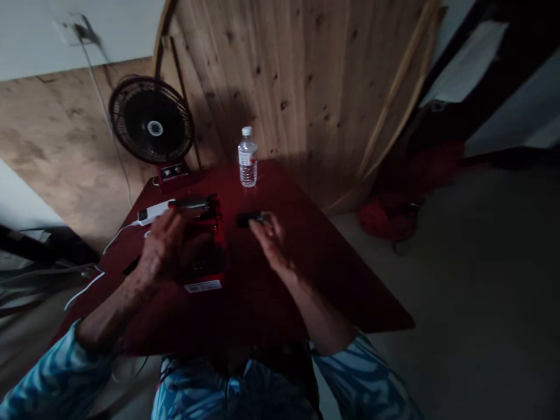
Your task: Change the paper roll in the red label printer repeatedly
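Dim red tabletop (271, 291), frame centre: left hand (164, 248) rests curled on a red case (205, 256), right hand (271, 233) pinches a small black part (248, 219) — keep that pinch steady, case pinned flat.

A bottle (247, 157) stands on the table (306, 274) behind the box (205, 251), fan (151, 121) left.

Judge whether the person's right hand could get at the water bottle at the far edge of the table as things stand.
Probably yes. The right hand rests at a small dark object, and the water bottle stands upright just beyond it with bare table between.
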`<state>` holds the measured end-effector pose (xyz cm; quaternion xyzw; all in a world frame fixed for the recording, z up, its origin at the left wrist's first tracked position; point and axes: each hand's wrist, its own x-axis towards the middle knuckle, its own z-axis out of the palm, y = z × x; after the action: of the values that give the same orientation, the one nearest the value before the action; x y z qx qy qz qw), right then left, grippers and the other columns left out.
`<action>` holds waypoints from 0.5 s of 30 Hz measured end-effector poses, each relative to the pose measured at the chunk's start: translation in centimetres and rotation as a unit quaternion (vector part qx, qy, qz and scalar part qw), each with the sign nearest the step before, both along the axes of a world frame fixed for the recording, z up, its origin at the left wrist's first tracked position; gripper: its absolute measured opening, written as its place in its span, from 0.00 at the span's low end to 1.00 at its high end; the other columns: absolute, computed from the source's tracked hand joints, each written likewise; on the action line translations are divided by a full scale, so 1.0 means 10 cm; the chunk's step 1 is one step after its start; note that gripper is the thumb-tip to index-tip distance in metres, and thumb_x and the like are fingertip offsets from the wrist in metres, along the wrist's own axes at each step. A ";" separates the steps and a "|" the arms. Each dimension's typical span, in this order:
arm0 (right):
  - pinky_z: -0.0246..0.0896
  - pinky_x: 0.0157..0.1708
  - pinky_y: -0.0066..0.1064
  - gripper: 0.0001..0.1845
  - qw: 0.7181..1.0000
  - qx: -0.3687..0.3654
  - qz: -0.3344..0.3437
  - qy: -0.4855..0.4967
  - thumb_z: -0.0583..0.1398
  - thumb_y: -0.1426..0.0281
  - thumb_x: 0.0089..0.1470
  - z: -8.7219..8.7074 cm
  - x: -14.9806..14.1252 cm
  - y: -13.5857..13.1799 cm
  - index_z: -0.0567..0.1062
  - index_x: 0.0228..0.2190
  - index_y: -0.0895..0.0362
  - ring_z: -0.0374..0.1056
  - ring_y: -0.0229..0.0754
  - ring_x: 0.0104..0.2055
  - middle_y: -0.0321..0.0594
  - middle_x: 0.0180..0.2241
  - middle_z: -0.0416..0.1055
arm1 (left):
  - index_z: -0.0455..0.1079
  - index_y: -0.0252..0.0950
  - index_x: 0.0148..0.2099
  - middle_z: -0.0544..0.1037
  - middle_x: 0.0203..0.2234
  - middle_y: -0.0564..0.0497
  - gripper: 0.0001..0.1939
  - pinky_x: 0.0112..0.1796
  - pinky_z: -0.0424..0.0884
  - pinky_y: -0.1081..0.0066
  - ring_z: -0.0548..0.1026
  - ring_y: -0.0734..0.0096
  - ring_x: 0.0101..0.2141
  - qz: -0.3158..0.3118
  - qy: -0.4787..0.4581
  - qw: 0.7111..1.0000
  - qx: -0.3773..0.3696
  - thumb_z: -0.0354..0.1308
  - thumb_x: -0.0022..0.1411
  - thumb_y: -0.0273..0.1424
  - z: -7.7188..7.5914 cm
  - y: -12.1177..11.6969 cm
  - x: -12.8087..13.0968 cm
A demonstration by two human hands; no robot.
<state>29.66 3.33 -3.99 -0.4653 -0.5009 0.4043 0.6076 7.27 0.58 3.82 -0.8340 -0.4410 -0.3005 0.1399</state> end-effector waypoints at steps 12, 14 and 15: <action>0.62 0.39 0.36 0.08 0.902 -0.144 -0.084 -0.399 0.63 0.63 0.49 -0.40 0.56 0.69 0.71 0.29 0.53 0.71 0.48 0.37 0.41 0.31 0.73 | 0.75 0.38 0.44 0.83 0.41 0.48 0.16 0.44 0.75 0.61 0.80 0.52 0.44 0.231 -0.139 0.921 -0.281 0.55 0.62 0.42 -0.51 0.10 -1.76; 0.63 0.41 0.37 0.10 0.898 -0.161 -0.091 -0.399 0.62 0.61 0.50 -0.48 0.51 0.69 0.73 0.32 0.54 0.72 0.49 0.38 0.42 0.33 0.75 | 0.75 0.38 0.48 0.81 0.48 0.45 0.18 0.48 0.74 0.62 0.78 0.55 0.47 0.195 -0.140 0.930 -0.279 0.53 0.62 0.42 -0.66 0.24 -1.76; 0.63 0.42 0.37 0.11 0.899 -0.162 -0.097 -0.395 0.62 0.60 0.51 -0.50 0.50 0.69 0.73 0.33 0.54 0.72 0.49 0.39 0.43 0.34 0.75 | 0.73 0.37 0.50 0.79 0.50 0.44 0.20 0.49 0.74 0.63 0.77 0.57 0.49 0.179 -0.139 0.934 -0.277 0.53 0.62 0.42 -0.71 0.31 -1.75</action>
<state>34.62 10.23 -9.02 -0.7248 -0.5797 0.2024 0.3125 -10.19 3.72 -3.30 -0.6966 -0.6640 -0.2494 -0.1079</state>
